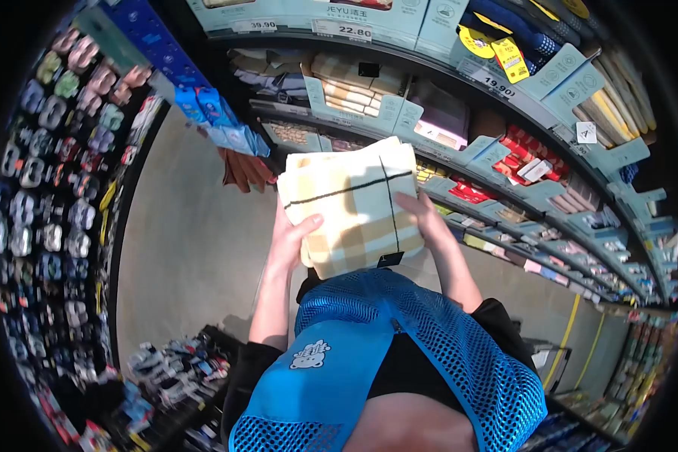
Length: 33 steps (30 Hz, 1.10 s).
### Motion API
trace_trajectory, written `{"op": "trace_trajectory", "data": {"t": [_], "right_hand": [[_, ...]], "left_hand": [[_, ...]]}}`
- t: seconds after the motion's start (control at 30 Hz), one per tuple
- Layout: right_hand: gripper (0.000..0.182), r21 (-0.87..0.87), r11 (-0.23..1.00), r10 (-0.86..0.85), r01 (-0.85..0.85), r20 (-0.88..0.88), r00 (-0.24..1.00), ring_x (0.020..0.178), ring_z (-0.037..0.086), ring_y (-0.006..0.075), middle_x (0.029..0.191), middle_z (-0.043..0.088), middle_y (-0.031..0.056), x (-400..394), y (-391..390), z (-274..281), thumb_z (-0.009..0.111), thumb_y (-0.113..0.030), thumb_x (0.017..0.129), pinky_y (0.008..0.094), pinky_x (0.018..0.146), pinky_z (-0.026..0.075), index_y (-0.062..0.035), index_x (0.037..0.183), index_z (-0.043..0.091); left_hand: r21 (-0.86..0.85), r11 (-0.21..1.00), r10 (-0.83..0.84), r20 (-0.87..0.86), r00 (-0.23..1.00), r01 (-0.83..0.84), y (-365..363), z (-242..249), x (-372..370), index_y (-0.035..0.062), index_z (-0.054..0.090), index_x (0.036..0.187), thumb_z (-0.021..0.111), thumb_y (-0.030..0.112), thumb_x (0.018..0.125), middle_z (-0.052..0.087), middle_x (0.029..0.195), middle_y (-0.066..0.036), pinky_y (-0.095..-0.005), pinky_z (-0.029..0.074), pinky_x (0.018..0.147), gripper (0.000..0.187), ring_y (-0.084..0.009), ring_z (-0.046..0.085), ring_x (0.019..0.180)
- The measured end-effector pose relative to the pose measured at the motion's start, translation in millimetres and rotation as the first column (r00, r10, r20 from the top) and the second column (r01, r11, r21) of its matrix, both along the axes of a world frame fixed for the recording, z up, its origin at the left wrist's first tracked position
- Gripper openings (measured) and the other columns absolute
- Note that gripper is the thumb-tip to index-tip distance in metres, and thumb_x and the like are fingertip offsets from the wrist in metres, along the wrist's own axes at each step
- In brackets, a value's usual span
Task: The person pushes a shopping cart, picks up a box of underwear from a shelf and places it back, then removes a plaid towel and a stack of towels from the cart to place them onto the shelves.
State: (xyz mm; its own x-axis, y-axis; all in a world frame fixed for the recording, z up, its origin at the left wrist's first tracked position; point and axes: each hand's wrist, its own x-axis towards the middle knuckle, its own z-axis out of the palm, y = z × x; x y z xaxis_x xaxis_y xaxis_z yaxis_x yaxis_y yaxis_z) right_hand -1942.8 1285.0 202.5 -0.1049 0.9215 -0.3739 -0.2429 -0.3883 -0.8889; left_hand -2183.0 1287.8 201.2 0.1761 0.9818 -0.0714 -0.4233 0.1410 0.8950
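Observation:
A folded stack of cream-and-yellow plaid towels (350, 215) with thin black lines is held up in front of my chest. My left hand (290, 235) grips its left side, thumb on top and the other fingers hidden underneath. On the right side my right hand (423, 217) clasps it the same way, thumb over the top face. A small black label (390, 260) sticks out at the near edge. Beyond the stack, a shelf box (354, 94) holds similar plaid towels.
Shelves with price tags (342, 30) and boxed textiles curve across the front and right. A rack of slippers (53, 173) lines the left. Blue packets (222, 120) and brown gloves (242, 169) hang at the shelf end. A low bin of goods (177, 373) stands lower left.

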Motion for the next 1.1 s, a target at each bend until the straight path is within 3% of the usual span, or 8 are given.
{"op": "trace_trajectory", "data": {"t": [0.17,0.37,0.43,0.67,0.73,0.83,0.97,1.1], "right_hand": [[0.055,0.048,0.993,-0.074,0.106,-0.45,0.89,0.097,0.058,0.0241,0.113,0.056,0.0158,-22,31,-3,0.057,-0.018,0.076,0.0336,0.085,0.048,0.0037,0.124,0.042],[0.05,0.276,0.787,-0.446,0.552,-0.365,0.817,0.102,0.056,0.0241,0.114,0.053,0.014,-59,72,18,0.05,-0.006,0.075,0.0343,0.085,0.049,-0.0016,0.124,0.039],[0.05,0.278,0.736,-0.505,0.617,-0.382,0.774,0.102,0.056,0.0249,0.116,0.052,0.0143,-65,78,22,0.05,-0.006,0.075,0.0353,0.085,0.049,-0.0017,0.124,0.039],[0.049,0.258,0.711,-0.48,0.653,-0.501,0.72,0.099,0.058,0.0307,0.114,0.055,0.0189,-67,107,23,0.05,-0.019,0.081,0.0409,0.085,0.049,0.0036,0.124,0.039],[0.048,0.242,0.695,-0.496,0.678,-0.521,0.695,0.1,0.058,0.0307,0.115,0.055,0.0192,-73,116,30,0.049,-0.018,0.082,0.0414,0.086,0.049,0.0038,0.123,0.041],[0.04,0.148,0.769,-0.435,0.622,-0.592,0.679,0.1,0.059,0.0295,0.109,0.057,0.0179,-55,138,18,0.048,-0.011,0.081,0.0402,0.083,0.052,0.0028,0.118,0.045],[0.033,0.307,0.766,-0.425,0.565,-0.419,0.803,0.094,0.062,0.0277,0.107,0.06,0.0175,-30,157,17,0.048,-0.011,0.084,0.038,0.083,0.052,0.0045,0.112,0.051],[0.027,0.224,0.814,-0.433,0.535,-0.38,0.817,0.09,0.063,0.025,0.103,0.062,0.0158,-32,171,25,0.052,-0.008,0.083,0.0343,0.077,0.054,0.004,0.108,0.055]], "left_hand": [[-0.046,0.906,-0.404,0.203,0.892,0.421,105,12,-34,-0.0032,0.041,0.124,0.066,0.009,0.071,0.053,0.116,-0.012,-0.0302,0.045,0.088,0.061,-0.0191,0.055,0.103],[-0.154,0.729,-0.643,0.182,0.744,0.667,211,30,-17,-0.0019,0.045,0.122,0.057,0.016,0.085,0.056,0.116,-0.014,-0.0326,0.048,0.087,0.043,-0.0209,0.056,0.105],[-0.178,0.625,-0.666,0.386,0.639,0.76,225,35,-14,-0.0008,0.041,0.126,0.053,0.013,0.086,0.052,0.121,-0.015,-0.0333,0.046,0.091,0.043,-0.021,0.054,0.109],[0.129,0.686,-0.727,0.167,0.666,0.716,251,48,-26,0.0019,0.033,0.129,0.059,0.007,0.082,0.05,0.121,-0.014,-0.0294,0.047,0.086,0.055,-0.0199,0.054,0.106],[0.066,0.748,-0.657,0.208,0.725,0.66,250,44,-21,-0.0002,0.038,0.123,0.061,0.005,0.079,0.054,0.113,-0.013,-0.0291,0.047,0.083,0.05,-0.0189,0.057,0.1],[0.111,0.942,-0.334,0.191,0.923,0.318,249,34,-5,-0.0025,0.045,0.112,0.062,-0.002,0.074,0.06,0.101,-0.013,-0.0285,0.047,0.081,0.042,-0.0184,0.059,0.092],[0.173,0.952,-0.281,0.173,0.944,0.251,244,31,-1,-0.0025,0.041,0.119,0.064,0.003,0.076,0.057,0.108,-0.014,-0.0278,0.047,0.083,0.048,-0.0179,0.058,0.096],[0.367,0.905,-0.232,0.003,0.973,0.215,230,32,-10,-0.0034,0.042,0.121,0.069,0.003,0.073,0.056,0.11,-0.01,-0.0277,0.045,0.086,0.056,-0.0161,0.056,0.096]]}}
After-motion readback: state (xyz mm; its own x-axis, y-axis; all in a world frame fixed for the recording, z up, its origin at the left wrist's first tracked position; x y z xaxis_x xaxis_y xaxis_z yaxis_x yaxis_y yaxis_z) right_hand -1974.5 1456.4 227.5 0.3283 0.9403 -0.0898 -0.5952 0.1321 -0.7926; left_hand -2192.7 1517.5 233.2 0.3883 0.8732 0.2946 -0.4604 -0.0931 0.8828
